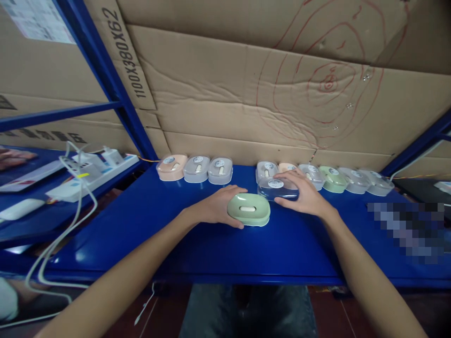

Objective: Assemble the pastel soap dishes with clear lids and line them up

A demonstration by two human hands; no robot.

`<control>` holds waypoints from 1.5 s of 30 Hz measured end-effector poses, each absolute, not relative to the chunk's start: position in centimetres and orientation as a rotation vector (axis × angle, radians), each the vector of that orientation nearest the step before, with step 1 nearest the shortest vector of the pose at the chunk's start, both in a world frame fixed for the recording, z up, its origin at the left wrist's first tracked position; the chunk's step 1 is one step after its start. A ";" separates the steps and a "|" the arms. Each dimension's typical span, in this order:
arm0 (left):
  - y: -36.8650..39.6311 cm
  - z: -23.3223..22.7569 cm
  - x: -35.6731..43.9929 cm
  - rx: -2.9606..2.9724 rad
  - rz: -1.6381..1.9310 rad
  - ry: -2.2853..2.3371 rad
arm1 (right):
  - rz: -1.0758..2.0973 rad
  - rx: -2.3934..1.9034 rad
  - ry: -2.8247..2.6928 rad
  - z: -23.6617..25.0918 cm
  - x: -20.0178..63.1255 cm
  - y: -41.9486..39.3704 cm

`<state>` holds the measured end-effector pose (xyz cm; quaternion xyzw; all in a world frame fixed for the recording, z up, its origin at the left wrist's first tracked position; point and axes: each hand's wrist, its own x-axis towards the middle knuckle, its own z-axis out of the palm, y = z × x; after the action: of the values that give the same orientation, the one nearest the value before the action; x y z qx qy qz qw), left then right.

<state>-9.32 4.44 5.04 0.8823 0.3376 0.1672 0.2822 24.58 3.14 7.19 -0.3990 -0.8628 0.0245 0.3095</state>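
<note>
A light green soap dish [255, 217] rests uncovered on the blue table, with a white oblong piece at its centre. My left hand [219, 205] grips its left end, thumb along the near side and fingers behind. Just to the right, my right hand [307, 193] is closed around the right end of a clear lid [286, 189] with a round label; dark blue shows through it. The lid hides part of the row behind. That row holds lidded soap dishes: a grey one [267, 172], a partly covered peach one [287, 166] and a green one [333, 180] among several.
Three more lidded dishes [196, 170] stand at the back left against the cardboard wall [211, 112]. A power strip [95, 176] with white cables lies on the left shelf. Blue frame posts [136, 124] flank the table [211, 253]. A pixelated patch covers something at right.
</note>
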 end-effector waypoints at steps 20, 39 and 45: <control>4.1 7.0 -10.2 2.457 0.291 0.903 | 0.028 -1.353 -2.536 6.3 26.1 3.8; 3.7 5.0 -8.4 2.518 0.422 0.883 | 0.233 -0.790 -2.518 2.4 18.0 1.0; 4.1 4.7 -8.7 2.430 0.473 0.928 | 0.291 -0.736 -2.474 2.6 17.7 0.8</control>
<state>-8.72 4.05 4.69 0.8909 0.3401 0.1734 0.2462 17.68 0.84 2.62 -0.2730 -0.9174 0.1078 0.2687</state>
